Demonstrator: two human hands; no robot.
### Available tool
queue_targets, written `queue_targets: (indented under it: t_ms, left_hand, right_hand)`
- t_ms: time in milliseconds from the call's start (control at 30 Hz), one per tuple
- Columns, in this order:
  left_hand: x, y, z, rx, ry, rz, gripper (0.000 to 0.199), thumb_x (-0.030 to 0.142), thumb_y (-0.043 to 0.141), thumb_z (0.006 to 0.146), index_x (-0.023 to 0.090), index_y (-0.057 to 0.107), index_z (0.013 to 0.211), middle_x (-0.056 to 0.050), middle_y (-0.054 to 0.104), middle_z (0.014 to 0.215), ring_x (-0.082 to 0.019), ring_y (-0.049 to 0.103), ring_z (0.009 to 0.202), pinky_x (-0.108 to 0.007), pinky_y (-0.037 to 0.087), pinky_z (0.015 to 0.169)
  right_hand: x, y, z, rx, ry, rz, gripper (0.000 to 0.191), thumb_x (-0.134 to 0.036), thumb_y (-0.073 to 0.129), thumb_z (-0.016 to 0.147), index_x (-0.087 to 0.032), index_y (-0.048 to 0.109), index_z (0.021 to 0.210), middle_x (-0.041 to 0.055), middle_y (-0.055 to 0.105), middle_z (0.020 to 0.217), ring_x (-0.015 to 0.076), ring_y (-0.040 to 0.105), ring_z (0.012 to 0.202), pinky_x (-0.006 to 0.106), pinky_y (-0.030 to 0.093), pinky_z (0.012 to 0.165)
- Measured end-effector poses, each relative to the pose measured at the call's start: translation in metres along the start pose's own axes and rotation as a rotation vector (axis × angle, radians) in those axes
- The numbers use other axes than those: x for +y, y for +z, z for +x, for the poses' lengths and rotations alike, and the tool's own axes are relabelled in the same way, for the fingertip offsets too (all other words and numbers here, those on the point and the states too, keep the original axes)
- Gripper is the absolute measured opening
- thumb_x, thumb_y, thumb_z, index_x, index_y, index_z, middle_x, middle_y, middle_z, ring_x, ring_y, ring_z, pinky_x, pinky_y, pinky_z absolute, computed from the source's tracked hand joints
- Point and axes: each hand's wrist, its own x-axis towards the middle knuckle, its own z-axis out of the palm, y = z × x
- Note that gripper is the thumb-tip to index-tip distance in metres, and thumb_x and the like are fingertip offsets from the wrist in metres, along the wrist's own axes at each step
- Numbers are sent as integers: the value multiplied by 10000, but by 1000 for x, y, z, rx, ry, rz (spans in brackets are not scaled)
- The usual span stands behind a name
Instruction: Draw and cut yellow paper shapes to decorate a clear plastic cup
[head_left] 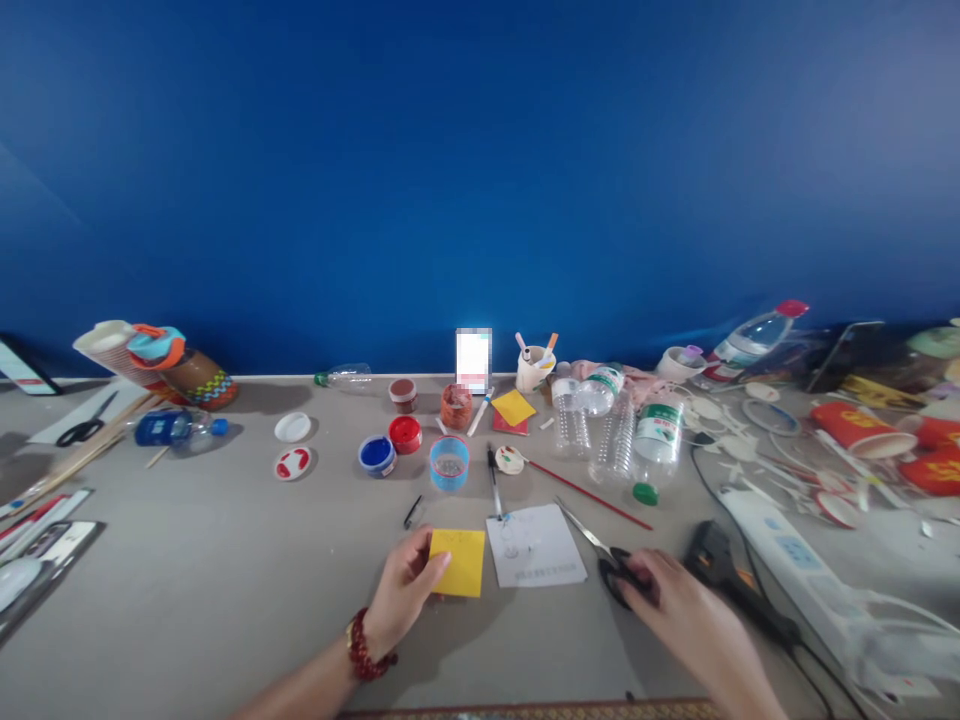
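Note:
My left hand (403,588), wearing a beaded bracelet, pinches a square yellow paper (463,563) between thumb and fingers. Faint marks run along the paper's top edge. On the right, my right hand (667,597) has its fingers closed on the black handles of a pair of scissors (595,537). The metal blades point up and to the left, towards the sheet. Between my hands lies a white sheet (536,548) with small drawn marks. A black pen (493,478) touches its upper left corner, and the pen's cap (413,512) rests above my left hand.
Paint jars (377,456), a cut blue plastic ring (449,463) and a red brush (589,492) lie beyond my hands. Plastic bottles (658,440) stand further right. A glue gun (724,575) and a white power strip (799,550) with cables sit beside my right hand.

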Motion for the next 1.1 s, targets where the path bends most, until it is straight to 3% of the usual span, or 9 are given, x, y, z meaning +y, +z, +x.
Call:
queue_targets:
  t_ms: [233, 433, 533, 667, 800, 933, 1100]
  left_hand:
    - [-1, -2, 1, 1, -2, 6, 323, 463, 663, 806, 154, 617, 889, -8, 614, 745, -130, 574, 622, -213, 496, 548]
    - [4, -1, 0, 38, -40, 15, 374, 488, 691, 773, 149, 631, 919, -29, 660, 785, -152, 613, 658, -193, 482, 497]
    - [5, -1, 0, 26, -35, -6, 358, 474, 687, 784, 149, 632, 922, -27, 666, 783, -142, 610, 637, -209, 500, 530]
    - [4, 0, -1, 17, -20, -43, 317, 433, 697, 788, 151, 645, 922, -29, 680, 801, -145, 626, 664, -237, 528, 610]
    - [5, 1, -2, 20, -41, -90, 321, 427, 712, 775, 152, 646, 927, -35, 693, 821, -156, 642, 672, -253, 537, 625]
    - [10, 1, -2, 40, -41, -108, 342, 431, 736, 749, 147, 652, 920, -38, 699, 806, -157, 645, 656, -258, 538, 626]
    - [20, 3, -2, 53, -5, -109, 401, 460, 750, 722, 154, 669, 967, -54, 720, 853, -184, 669, 721, -277, 545, 684]
  right_hand:
    - [9, -9, 2, -101, 58, 160, 243, -457, 532, 776, -237, 633, 753, 24, 697, 674, 215, 658, 609, 278, 498, 577]
    - [27, -9, 1, -93, 142, 531, 342, -481, 629, 728, -188, 714, 881, 95, 762, 875, 266, 709, 778, 298, 566, 688]
    - [24, -16, 2, -91, 211, 666, 401, -503, 673, 688, -174, 739, 907, 110, 758, 831, 277, 698, 732, 317, 571, 616]
    - [-12, -25, 5, -193, 131, 954, 462, -574, 698, 687, -159, 733, 886, 120, 724, 787, 237, 645, 632, 322, 545, 563]
    - [-69, -18, 9, -446, 54, 1166, 463, -619, 629, 777, -161, 660, 836, 96, 668, 790, 180, 581, 612, 278, 493, 528]
    - [-112, -4, 14, -491, 85, 1277, 439, -598, 674, 766, -175, 558, 780, 17, 586, 693, 118, 490, 566, 225, 428, 523]
    - [-137, 2, 22, -535, 26, 1330, 517, -671, 665, 726, -178, 522, 778, 2, 558, 675, 92, 428, 531, 211, 347, 506]
